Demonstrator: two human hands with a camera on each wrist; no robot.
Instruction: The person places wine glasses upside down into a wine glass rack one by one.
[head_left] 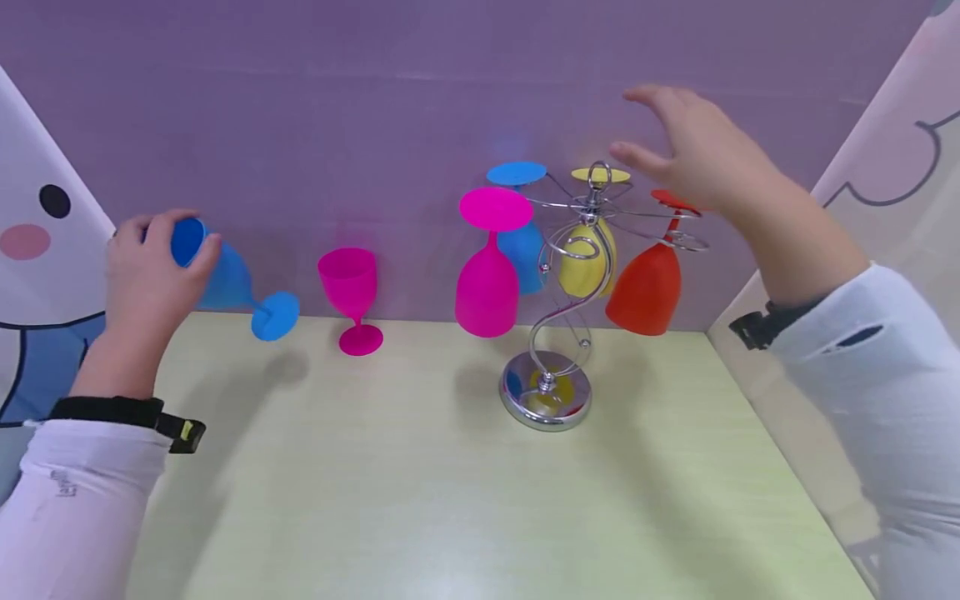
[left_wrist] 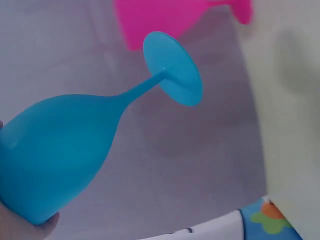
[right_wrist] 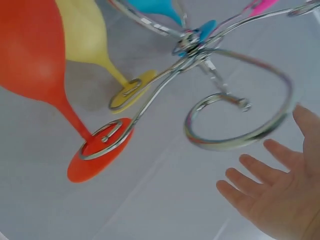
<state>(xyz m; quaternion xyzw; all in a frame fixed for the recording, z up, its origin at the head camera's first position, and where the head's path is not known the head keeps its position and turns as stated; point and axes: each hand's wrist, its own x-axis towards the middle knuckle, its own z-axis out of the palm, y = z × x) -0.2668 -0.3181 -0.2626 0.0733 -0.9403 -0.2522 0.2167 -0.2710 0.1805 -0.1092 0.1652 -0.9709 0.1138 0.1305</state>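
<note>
My left hand (head_left: pixel 153 271) grips a blue plastic goblet (head_left: pixel 228 279) by its bowl near the rim. The goblet is tilted, its foot pointing right and downward, off the table; in the left wrist view its stem and foot (left_wrist: pixel 172 70) show plainly. To its right a pink goblet (head_left: pixel 351 283) stands upright on the table. My right hand (head_left: pixel 693 150) is in the air above the right side of a chrome glass rack (head_left: pixel 546 392), its fingers extended and holding nothing. Upside down on the rack hang a pink goblet (head_left: pixel 489 283), a blue one (head_left: pixel 525 250), a yellow one (head_left: pixel 585 262) and a red one (head_left: pixel 647 287).
The pale table (head_left: pixel 420 467) ends at a purple backdrop (head_left: pixel 360 125) behind the goblets. Side panels with cartoon prints (head_left: pixel 37 250) stand left and right. Curled wire holders (right_wrist: pixel 240 142) reach outward from the rack's top, close to the right hand.
</note>
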